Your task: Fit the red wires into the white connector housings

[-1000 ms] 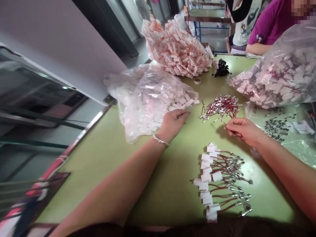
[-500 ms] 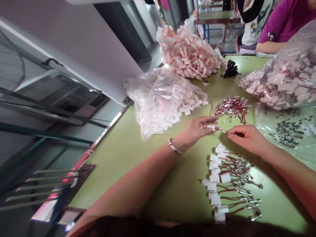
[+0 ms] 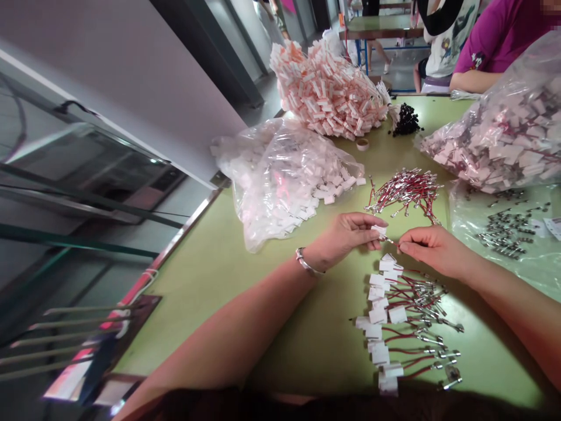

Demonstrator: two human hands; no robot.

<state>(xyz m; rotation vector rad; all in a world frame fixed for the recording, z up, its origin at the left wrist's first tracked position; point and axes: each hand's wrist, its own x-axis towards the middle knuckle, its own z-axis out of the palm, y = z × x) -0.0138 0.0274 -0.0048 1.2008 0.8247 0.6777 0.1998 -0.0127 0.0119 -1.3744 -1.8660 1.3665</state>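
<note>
Over the desk (image 3: 197,280), white block (image 3: 378,230) and wire (image 3: 390,240) are pinched by left hand (image 3: 353,234) and right hand (image 3: 432,248) respectively, seemingly to align ends.

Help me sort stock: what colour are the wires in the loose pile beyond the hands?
The wires are red, seen best in the head view.

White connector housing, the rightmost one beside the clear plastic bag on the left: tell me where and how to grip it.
Pinch the white connector housing by its near and far edges, probably from above on the near side: it's a small block, with other housings and the clear plastic bag to its left and red wires to its right.
</note>
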